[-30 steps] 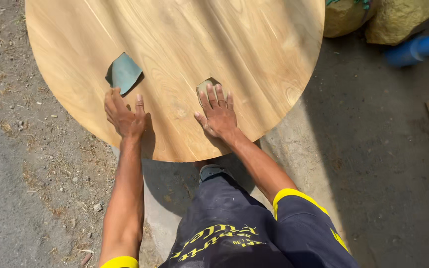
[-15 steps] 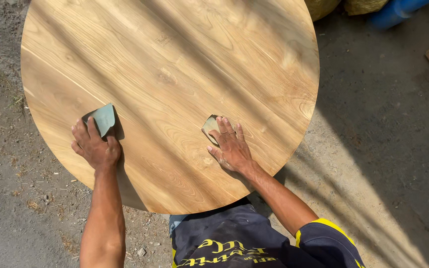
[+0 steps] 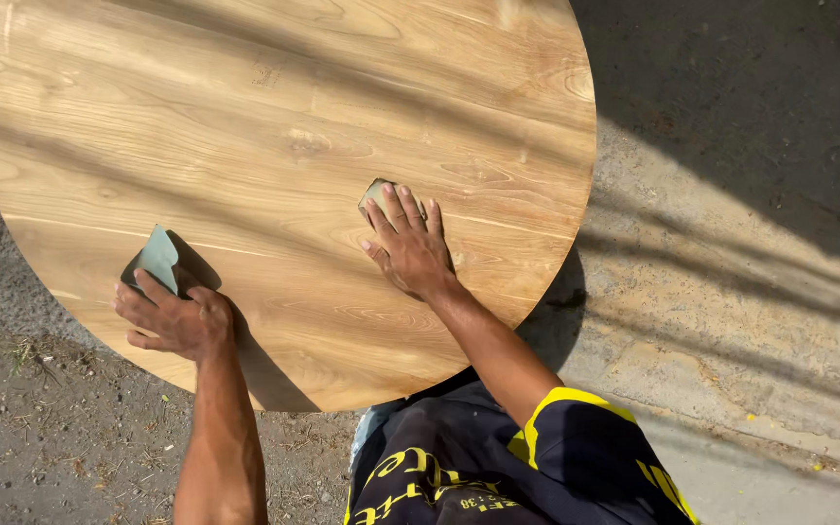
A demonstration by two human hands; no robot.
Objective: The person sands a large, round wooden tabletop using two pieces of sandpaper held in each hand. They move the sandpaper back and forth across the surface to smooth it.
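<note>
A round light wooden tabletop (image 3: 274, 126) with visible grain fills the upper left of the head view. My left hand (image 3: 169, 318) presses a folded grey-green sheet of sandpaper (image 3: 157, 257) onto the wood near the lower left rim. My right hand (image 3: 408, 245) lies flat, fingers spread, on a second small sandpaper piece (image 3: 375, 192) near the middle right of the top; only its far corner shows past my fingertips.
Gravelly ground (image 3: 41, 437) with dry debris lies below and left of the tabletop. Pale concrete (image 3: 731, 321) with striped shadows spreads on the right. My dark shirt with yellow trim (image 3: 507, 467) is at the bottom.
Both hands have slid across the wood with their sandpaper. The right hand moved further in from the rim, and the left hand's sheet now sticks up past the fingers.
</note>
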